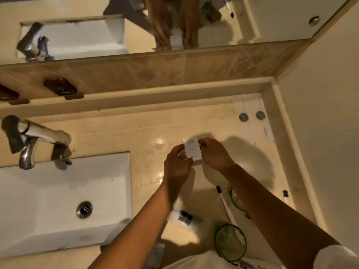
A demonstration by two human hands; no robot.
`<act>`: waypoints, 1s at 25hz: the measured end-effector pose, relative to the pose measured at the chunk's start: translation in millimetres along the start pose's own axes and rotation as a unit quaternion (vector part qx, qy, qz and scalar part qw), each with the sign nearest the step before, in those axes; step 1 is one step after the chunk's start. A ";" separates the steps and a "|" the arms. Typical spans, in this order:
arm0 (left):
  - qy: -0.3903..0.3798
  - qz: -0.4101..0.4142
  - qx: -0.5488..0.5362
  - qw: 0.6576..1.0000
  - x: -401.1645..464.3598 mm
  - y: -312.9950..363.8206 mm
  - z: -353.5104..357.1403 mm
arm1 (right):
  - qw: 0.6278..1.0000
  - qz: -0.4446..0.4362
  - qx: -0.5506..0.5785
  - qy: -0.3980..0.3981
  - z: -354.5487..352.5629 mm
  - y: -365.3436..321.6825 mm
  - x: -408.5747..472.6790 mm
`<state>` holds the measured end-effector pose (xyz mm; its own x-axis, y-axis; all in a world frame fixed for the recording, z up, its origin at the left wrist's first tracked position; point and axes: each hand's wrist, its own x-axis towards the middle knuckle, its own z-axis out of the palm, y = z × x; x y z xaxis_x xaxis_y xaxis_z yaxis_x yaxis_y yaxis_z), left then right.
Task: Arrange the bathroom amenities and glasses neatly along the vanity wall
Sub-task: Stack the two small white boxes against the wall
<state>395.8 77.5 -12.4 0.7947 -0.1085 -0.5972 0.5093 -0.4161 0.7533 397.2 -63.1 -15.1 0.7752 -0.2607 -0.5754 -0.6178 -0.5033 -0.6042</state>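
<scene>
Both my hands hold a small white amenity packet (192, 149) just above the beige vanity top (120, 133). My left hand (177, 164) pinches its lower left edge and my right hand (214, 154) grips its right side. Near the front edge stands a green-rimmed glass (230, 242). A second glass (236, 199) is partly hidden behind my right forearm. A white toothbrush with a dark head (226, 205) lies between the glasses. Another toothbrush (285, 195) lies by the right wall. A white packet with a dark label (182, 217) lies under my left forearm.
A white sink (48, 200) with a chrome tap (29, 140) takes up the left side. Two round grey caps (251, 116) sit on a clear packet in the far right corner. Brown dispenser bottles (60, 87) hang on the tiled wall under the mirror (272, 20).
</scene>
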 end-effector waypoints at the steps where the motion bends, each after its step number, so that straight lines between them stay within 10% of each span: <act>1: -0.003 0.018 0.012 1.000 9.4 11.5 5.9 | 1.000 -0.010 0.009 0.013 -10.5 -1.6 10.7; 12: -0.026 0.078 -0.036 0.996 95.9 72.6 67.8 | 0.910 0.015 0.406 0.086 -86.8 15.9 67.7; 25: -0.110 -0.009 -0.253 0.961 131.5 73.1 99.5 | 0.924 -0.052 0.378 0.018 -80.2 48.6 90.8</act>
<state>504.6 -57.0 -63.3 0.7237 -0.3160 -0.6135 0.6621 0.0671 0.7464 448.2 -177.3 -52.6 0.8315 -0.2774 -0.4814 -0.4444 0.1881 -0.8759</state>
